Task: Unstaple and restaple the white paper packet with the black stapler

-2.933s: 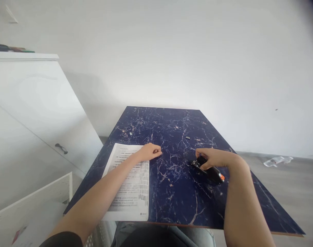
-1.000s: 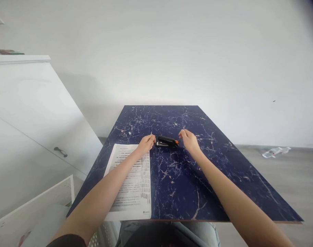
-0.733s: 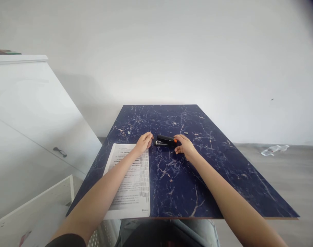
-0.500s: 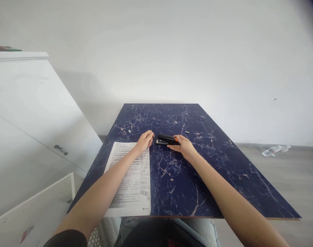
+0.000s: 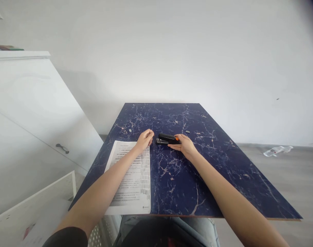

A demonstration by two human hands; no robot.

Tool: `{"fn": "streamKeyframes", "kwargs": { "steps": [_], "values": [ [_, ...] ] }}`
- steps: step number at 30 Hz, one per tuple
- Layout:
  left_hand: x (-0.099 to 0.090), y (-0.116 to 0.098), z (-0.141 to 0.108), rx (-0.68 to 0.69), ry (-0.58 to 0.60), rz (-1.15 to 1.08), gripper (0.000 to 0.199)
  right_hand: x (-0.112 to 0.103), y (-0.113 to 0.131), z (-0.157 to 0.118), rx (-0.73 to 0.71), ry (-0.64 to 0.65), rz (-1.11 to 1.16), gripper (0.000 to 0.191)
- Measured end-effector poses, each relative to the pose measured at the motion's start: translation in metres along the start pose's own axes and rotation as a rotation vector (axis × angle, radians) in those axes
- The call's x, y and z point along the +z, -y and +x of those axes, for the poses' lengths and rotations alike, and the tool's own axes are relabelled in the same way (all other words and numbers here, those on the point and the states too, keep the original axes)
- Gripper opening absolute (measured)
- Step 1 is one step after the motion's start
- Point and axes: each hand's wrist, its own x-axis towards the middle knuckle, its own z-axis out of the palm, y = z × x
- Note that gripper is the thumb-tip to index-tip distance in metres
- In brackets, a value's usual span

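A white cabinet [image 5: 30, 99] stands at the far left, its front closed so its contents are hidden; a dark handle [image 5: 62, 148] is on it, and a few thin coloured items [image 5: 9, 48] lie on top. Below is a white-edged container [image 5: 73, 181], with something pale and a red patch showing inside, too blurred to identify. A perforated white surface [image 5: 96, 236] shows under the table's near edge. On the dark blue marbled table [image 5: 177, 195] lies a printed sheet [image 5: 128, 188]: dense lines of small text, dark marks down its right side, and a small logo at the lower right, none of it legible. A small pale piece [image 5: 130, 130] lies beyond it. The left hand [image 5: 145, 139] is loosely curled by the sheet's top right corner; whether it holds anything cannot be told. Just right of it, the right hand [image 5: 185, 145] grips the orange-tipped end of a black stapler [image 5: 167, 138]. A small grey piece [image 5: 187, 131] lies beyond that hand. At far right, a clear plastic bottle [image 5: 274, 151] with a reddish mark lies on the floor [image 5: 285, 178].
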Motion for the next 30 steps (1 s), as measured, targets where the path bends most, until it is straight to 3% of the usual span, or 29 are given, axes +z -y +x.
{"fn": "streamKeyframes", "kwargs": {
  "steps": [5, 8, 13, 19, 30],
  "values": [
    [0.002, -0.006, -0.003, 0.215, 0.010, 0.412, 0.023, 0.000, -0.002, 0.000, -0.021, 0.006, -0.012, 0.031],
    [0.004, -0.006, -0.003, 0.234, 0.038, 0.534, 0.029, 0.001, -0.002, -0.001, -0.032, 0.010, 0.009, 0.032],
    [0.003, -0.003, -0.003, 0.153, 0.066, 0.567, 0.025, 0.002, -0.006, -0.002, -0.136, 0.063, -0.128, 0.042],
    [0.001, -0.004, -0.002, 0.179, 0.042, 0.538, 0.022, -0.005, -0.011, 0.007, -0.189, -0.009, -0.251, 0.042],
    [-0.009, -0.002, 0.000, 0.141, 0.078, 0.505, 0.025, -0.048, 0.004, 0.016, -0.142, -0.008, -0.287, 0.043]
  ]
}}
